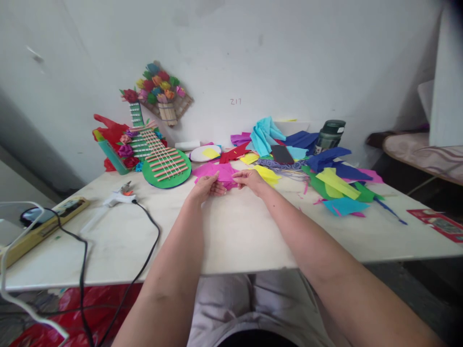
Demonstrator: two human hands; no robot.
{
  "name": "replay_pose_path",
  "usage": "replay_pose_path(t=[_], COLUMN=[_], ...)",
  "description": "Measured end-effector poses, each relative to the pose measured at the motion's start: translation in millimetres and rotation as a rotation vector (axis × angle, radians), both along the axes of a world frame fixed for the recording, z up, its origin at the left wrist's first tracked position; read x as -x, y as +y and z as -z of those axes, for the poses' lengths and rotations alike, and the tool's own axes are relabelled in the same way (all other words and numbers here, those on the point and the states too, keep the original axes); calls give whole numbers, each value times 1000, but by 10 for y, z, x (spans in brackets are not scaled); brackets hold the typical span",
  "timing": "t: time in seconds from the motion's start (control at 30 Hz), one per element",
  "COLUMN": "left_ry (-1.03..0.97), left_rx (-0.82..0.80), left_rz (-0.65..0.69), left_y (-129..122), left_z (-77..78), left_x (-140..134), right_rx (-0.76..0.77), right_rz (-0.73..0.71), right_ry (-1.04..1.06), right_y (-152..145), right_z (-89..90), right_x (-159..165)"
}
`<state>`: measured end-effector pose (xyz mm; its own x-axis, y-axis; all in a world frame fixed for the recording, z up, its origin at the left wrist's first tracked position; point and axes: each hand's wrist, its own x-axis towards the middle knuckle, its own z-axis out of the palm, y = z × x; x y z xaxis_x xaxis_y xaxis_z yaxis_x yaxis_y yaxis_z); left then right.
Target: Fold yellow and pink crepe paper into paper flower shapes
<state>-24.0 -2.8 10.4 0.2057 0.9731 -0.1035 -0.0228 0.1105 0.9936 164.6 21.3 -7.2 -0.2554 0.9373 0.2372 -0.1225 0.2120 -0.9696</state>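
Note:
Pink crepe paper (227, 172) lies over the table's middle, between and behind my two hands. At its front left edge, my left hand (207, 187) holds the paper between thumb and fingers. My right hand (250, 180) pinches the paper's right side with the fingertips. Yellow crepe paper (268, 175) lies just beyond my right hand. To the left sits a green guitar-shaped craft (166, 182) with rolled sticks, pale strings and paper flowers on it.
A glue gun (121, 197) with a black cord and a power strip (43, 231) lie at left. Green (320, 185) and blue crepe paper (327, 159) pile up at right, near a dark bottle (329, 137). A paper-flower bouquet (167, 113) leans against the wall.

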Motion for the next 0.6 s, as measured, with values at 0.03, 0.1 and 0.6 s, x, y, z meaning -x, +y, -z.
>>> replay_pose_path(t=[0.03, 0.1, 0.6], left_ry=[8, 14, -222], left_rx=[-1, -14, -163], left_rz=[-11, -34, -95], left_y=[-2, -1, 106], left_z=[0, 9, 44], left_x=[-1, -2, 71], right_rx=[9, 22, 223], right_rz=[-1, -3, -66], right_ry=[-2, -3, 150], right_y=[-1, -9, -40], right_z=[0, -6, -67], right_x=[2, 10, -37])
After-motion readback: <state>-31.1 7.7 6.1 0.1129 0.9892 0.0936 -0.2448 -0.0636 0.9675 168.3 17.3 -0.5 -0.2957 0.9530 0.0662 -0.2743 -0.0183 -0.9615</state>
